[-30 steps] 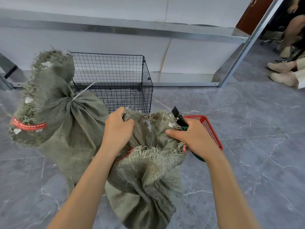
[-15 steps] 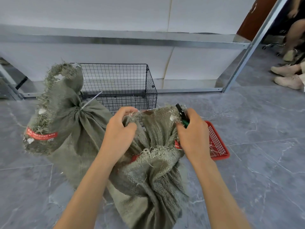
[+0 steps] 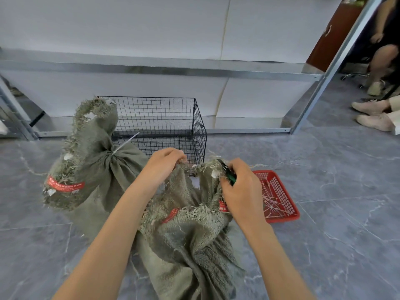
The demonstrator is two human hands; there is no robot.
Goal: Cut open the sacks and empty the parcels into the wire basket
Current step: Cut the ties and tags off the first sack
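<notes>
The grey tiled floor (image 3: 324, 213) fills most of the view, with a metal shelving frame (image 3: 164, 70) along the far side at 12 o'clock. Of the two burlap sacks, the tied sack (image 3: 91, 169) at 10 o'clock is seen cinched at the neck by a pale cable tie (image 3: 125, 144); it is judged untouched. The open sack (image 3: 190, 230), at 6 o'clock in front of the person, is loose at its mouth, so its tie appears to have been cut already. No parcels can be seen inside it; the contents are hidden by the cloth. The wire basket (image 3: 199, 126) at 12 o'clock, just beyond both sacks, shows nothing inside, so the emptying is judged not yet begun. A red tray (image 3: 281, 217) at 3 o'clock holds a scatter of pale strips, probably cut ties. The left hand (image 3: 162, 167) is closed on the near-left rim of the open mouth, cloth pinched in the fingers. The right hand (image 3: 242, 191) is closed on the right rim, with a green-handled cutter (image 3: 228, 174) kept in the same grasp. Remaining: tipping this sack, then cutting and emptying the other.
</notes>
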